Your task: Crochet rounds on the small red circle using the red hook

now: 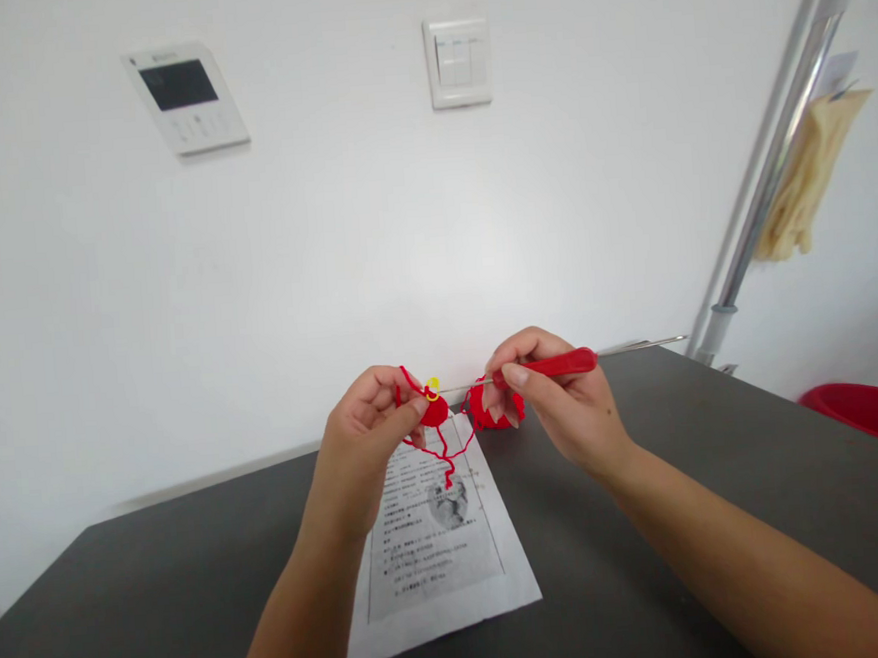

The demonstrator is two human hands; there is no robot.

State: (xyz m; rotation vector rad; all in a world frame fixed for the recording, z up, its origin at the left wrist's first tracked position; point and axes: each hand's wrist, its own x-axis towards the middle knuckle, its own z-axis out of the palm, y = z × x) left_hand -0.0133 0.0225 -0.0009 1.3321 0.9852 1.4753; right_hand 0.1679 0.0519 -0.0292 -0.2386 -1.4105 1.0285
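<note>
The left hand [374,419] was held raised above the table, its fingers curled shut and pinched on a small red crochet piece [436,411], which was gripped at the fingertips on the side facing the other hand. A yellow ring marker [432,386] was seen just above those fingertips, at the top of the piece. A loose red yarn strand [445,456] was hung down from the piece, below the left fingertips.

The right hand [556,401] was closed around a crochet hook [562,363], whose red handle was pinched between thumb and forefinger. The thin metal shaft was pointed from that hand across the gap to the crochet piece, and the metal tail was extended past the knuckles on the outer side. A red yarn ball [494,412] was partly hidden just behind the right fingers.

A printed sheet [440,559] was laid on the dark table [163,589] beneath both hands, nearer the left wrist. A red basin [873,411] was set well beyond the right forearm.
</note>
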